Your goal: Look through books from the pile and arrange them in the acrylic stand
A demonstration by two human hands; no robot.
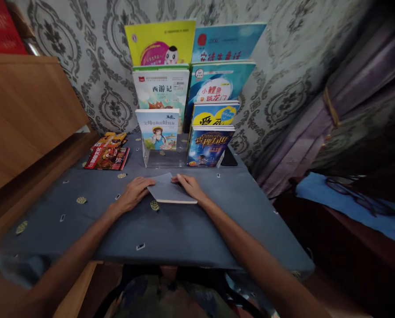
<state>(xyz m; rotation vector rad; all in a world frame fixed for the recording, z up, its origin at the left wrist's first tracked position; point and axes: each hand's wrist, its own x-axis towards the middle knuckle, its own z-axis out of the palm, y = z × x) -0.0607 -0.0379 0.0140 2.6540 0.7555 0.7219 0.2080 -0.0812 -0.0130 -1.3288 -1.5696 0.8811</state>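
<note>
Patterned dark clothing [154, 298] on the person's lap, btm edge, nearest cam. Wallpaper [114, 22] w/ ornate grey motifs fills the back. Table [171, 238] next: blue-grey cloth, small pineapple-like prints. L side, wooden panel [28, 119]; R side, greyish-purple curtain [290, 128], tied w/ a band. Clear stand [166, 160] at table's back holds 2 columns of bks, covers to cam. L column, back to front: yellow-green bk [151, 37], white bk [142, 90], pale-blue bk [167, 141] w/ a yellow-hatted figure. R column: blue bk [233, 37], teal bk [240, 77], yellow-&-blue bk [204, 112], dark-blue bk [214, 150]. Far R, off the table: blue cloth [312, 185], glasses [366, 203] on it. L of stand, flat on table: red bk [106, 158], yellowish bk [116, 138] just behind.

Grey book [169, 190] is over the table's middle, in front of stand, btwn both hands. L hand [133, 194] grips its L edge; R hand [190, 185] is clamped on its R side, thumb on top. Hands apart from each other. Smallest: black flat item [229, 157] R of stand, can't tell what.
</note>
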